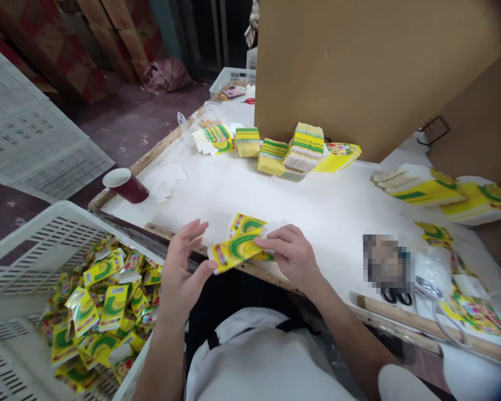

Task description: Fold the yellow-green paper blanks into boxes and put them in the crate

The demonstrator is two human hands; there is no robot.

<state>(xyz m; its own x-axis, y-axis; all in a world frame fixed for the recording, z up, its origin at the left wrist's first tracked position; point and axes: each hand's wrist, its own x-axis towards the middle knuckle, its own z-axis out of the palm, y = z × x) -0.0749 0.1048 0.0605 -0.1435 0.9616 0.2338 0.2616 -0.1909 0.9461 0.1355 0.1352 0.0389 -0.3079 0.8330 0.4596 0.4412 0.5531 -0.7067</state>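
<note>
A flat yellow-and-green carton [236,250] is held above the table's front edge. My right hand [290,253] pinches its right end between thumb and fingers. At the carton's left end, the thumb of my left hand [183,270] is at the edge, while its other fingers are spread upward and apart. Another yellow carton [247,224] lies on the white table [209,192] just behind the held one. To the left of my left hand, a white perforated basket [67,214] holds many small yellow-and-green packs [114,307].
Stacks of folded cartons [304,146] stand against a large cardboard sheet [350,72]. A maroon cup [127,185] is at the table's left edge. More cartons [430,189], black-handled scissors [396,298] and a wooden strip [401,317] lie on the right.
</note>
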